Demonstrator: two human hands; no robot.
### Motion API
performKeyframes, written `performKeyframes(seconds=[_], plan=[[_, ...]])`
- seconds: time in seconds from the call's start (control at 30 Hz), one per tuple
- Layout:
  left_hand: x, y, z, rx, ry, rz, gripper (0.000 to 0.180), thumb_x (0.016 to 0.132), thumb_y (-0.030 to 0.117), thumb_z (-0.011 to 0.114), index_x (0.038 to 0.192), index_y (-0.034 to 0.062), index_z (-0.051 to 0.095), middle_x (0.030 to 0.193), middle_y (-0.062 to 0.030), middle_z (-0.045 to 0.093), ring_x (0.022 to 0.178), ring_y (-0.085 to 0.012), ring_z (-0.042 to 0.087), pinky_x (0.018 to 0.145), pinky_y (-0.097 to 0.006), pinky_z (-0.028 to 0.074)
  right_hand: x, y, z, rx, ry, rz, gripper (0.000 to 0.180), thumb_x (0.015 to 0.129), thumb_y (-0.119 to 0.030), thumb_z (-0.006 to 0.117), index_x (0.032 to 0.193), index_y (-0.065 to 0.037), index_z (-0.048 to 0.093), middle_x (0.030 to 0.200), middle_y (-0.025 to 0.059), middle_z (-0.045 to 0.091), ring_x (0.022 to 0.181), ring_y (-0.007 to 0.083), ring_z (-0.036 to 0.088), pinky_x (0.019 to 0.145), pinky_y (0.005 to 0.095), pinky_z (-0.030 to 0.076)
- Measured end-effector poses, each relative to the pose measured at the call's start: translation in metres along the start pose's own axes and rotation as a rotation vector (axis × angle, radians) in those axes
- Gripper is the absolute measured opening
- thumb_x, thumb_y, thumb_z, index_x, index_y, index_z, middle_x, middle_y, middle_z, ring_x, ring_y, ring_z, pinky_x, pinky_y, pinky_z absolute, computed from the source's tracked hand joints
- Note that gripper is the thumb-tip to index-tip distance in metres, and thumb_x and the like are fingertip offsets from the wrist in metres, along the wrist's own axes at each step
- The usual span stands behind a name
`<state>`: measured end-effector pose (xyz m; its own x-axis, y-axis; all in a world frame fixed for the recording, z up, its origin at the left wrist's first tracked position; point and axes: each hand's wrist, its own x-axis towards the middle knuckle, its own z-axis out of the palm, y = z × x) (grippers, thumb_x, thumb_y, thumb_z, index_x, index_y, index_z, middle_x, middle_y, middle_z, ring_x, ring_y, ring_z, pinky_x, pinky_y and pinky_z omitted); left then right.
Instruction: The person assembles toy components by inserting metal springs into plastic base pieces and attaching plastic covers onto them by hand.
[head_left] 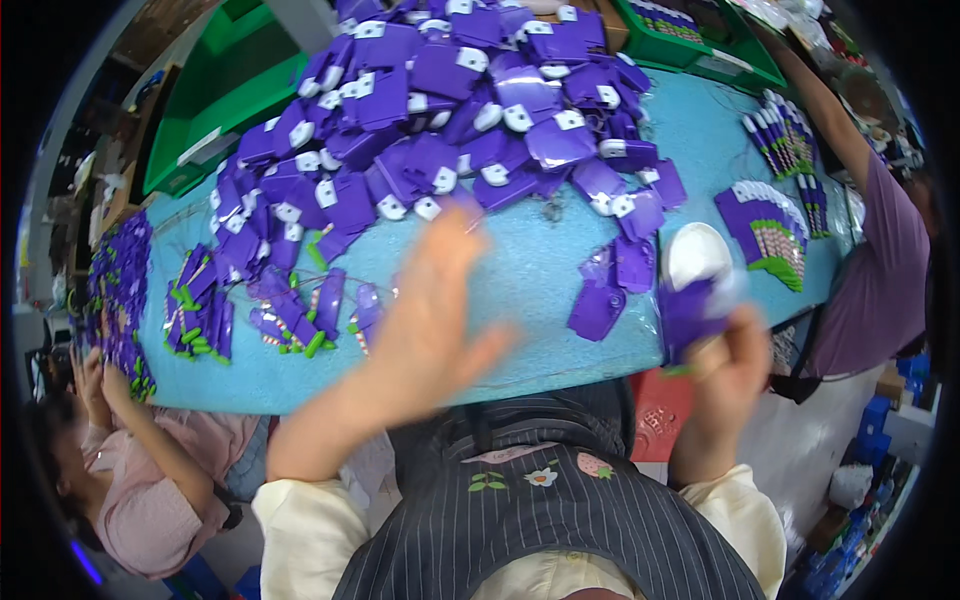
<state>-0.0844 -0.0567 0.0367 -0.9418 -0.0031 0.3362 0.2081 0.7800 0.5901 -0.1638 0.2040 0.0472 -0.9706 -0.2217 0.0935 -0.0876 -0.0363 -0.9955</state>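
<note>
Lying along the left end of the blue table [530,260], a dense spread of purple and green parts [118,290] reached close to the raised hands of a co-worker [155,510] in a pink top. Behind it stood a green bin [245,112] with a pale label. Farther right, small clusters [205,300] of purple parts with green tips lay toward the front edge, and beyond them spread a broad heap of purple pieces [430,75] with white ends. The wearer's left hand [445,290], blurred, was just short of this heap, fingers extended and thumb well out to the side; whether a fingertip touched a piece could not be told. Loose purple pieces [598,310] lay to its right. Next came a white, round, dish-like object [697,255], and just below it the wearer's right hand [735,350], also blurred, had its fingers closed on a purple panel [688,312]. Farther over, a fan of purple pieces [765,230] with green ends lay flat, and a second person [875,270] in a purple top stretched one bare arm past slim bundled parts [785,135].
</note>
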Motion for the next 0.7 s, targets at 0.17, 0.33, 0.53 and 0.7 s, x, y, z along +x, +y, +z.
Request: performKeyframes(seconds=[0.17, 0.33, 0.53, 0.7], plan=[[0.049, -0.073, -0.008, 0.497, 0.023, 0.017, 0.05, 0.074, -0.002, 0.058, 0.123, 0.0001, 0.046, 0.129, -0.0192, 0.046, 0.123, -0.0404, 0.039, 0.104, -0.046, 0.032, 0.116, 0.013, -0.09, -0.378, 0.132, -0.309, 0.025, 0.086, -0.01, 0.062, 0.108, 0.002, 0.058, 0.091, 0.0012, 0.059, 0.078, 0.0055, 0.051, 0.07, 0.0185, 0.041], [0.053, -0.073, -0.003, 0.494, 0.101, 0.166, 0.034, 0.078, -0.002, 0.057, 0.112, -0.0014, 0.055, 0.105, -0.017, 0.061, 0.102, -0.0335, 0.056, 0.094, -0.042, 0.04, 0.143, 0.061, -0.112, -1.203, 0.063, -0.34, 0.03, 0.076, -0.012, 0.069, 0.1, 0.002, 0.06, 0.083, 0.0096, 0.06, 0.082, 0.0232, 0.056, 0.074, 0.0324, 0.044], [0.015, 0.008, -0.019, -0.424, -0.123, -0.385, 0.058, 0.078, 0.003, 0.058, 0.13, 0.0003, 0.032, 0.07, -0.01, 0.061, 0.066, -0.0245, 0.061, 0.06, -0.033, 0.046, 0.071, 0.015, -0.017, -0.945, -0.149, -0.546, 0.06, 0.065, -0.016, 0.076, 0.117, 0.001, 0.051, 0.114, 0.0183, 0.053, 0.102, 0.034, 0.053, 0.087, 0.0413, 0.042], [-0.042, 0.027, 0.011, -0.725, -0.179, -0.401, 0.06, 0.08, 0.004, 0.06, 0.132, 0.001, 0.031, 0.082, -0.0097, 0.063, 0.075, -0.0175, 0.061, 0.068, -0.029, 0.046, -0.005, -0.006, 0.067, -0.575, -1.08, -0.51, 0.09, 0.058, -0.015, 0.08, 0.134, 0.0, 0.035, 0.122, 0.0203, 0.046, 0.102, 0.035, 0.053, 0.084, 0.0415, 0.045]])
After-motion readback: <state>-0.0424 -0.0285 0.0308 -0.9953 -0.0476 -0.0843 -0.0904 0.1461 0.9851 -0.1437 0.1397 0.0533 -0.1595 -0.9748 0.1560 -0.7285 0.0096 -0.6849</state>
